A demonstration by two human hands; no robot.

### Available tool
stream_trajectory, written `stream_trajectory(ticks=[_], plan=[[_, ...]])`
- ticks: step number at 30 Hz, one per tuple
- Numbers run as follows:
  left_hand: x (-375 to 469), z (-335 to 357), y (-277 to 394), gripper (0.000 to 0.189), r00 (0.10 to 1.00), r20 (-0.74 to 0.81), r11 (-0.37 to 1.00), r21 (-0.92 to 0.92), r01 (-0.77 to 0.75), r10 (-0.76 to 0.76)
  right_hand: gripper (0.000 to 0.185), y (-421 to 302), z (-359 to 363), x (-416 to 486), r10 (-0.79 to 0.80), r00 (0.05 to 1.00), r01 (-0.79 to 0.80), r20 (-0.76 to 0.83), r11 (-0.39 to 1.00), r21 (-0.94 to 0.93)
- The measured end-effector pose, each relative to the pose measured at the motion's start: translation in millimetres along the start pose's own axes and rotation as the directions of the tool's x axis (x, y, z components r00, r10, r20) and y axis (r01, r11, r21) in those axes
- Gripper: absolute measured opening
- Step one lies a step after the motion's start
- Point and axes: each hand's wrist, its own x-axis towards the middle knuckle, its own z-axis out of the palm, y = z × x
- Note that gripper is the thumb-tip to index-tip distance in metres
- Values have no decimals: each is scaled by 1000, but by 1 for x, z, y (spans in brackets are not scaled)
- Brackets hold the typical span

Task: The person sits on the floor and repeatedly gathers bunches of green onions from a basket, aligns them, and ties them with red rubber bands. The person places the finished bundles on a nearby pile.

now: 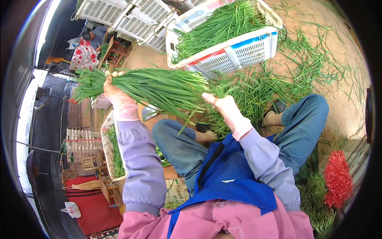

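My left hand (111, 86) grips a thick bundle of garlic chives (158, 85) near its leafy end. The bundle stretches across in front of me, its pale stem ends pointing right. Close to those ends, my right hand (223, 106) is closed around a small wisp of loose green leaves (222, 89), which is partly blurred. Beneath the right hand and between my feet lies a heap of loose chive leaves (253, 98). Beyond the bundle stands a white slatted plastic crate (253, 47) with red and blue patches, piled with more chives (220, 30).
Stacked white crates (143, 18) stand at the back left. A person (92, 38) sits near a wooden stool (118, 55). At my left is a lined container of chives (116, 149). Green bunches (316, 200) and a red bundle of shredded strands (338, 179) lie at right.
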Motion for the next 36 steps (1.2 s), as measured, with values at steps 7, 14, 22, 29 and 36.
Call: stream_trajectory(ticks=[7, 14, 22, 29, 36], plan=[[-13, 4, -4, 11, 986, 163, 999, 30, -41, 36, 21, -28, 7, 6, -259, 872, 473, 416, 223, -852], [8, -27, 18, 13, 989, -98, 994, 34, -106, 109, 26, -5, -119, 7, 86, 993, -2, 81, 700, -715], [-4, -22, -4, 10, 994, 96, 998, -28, -54, 57, 40, -18, 0, 20, -111, 973, 227, 203, 621, -750], [-27, -12, -12, 22, 971, 238, 996, 90, -4, -17, 18, -63, 31, 18, -215, 753, 353, 622, 930, -105], [-25, -39, -20, 21, 955, 296, 1000, 10, 25, -27, 26, -119, -46, 5, -592, 693, 215, 411, 714, 666]])
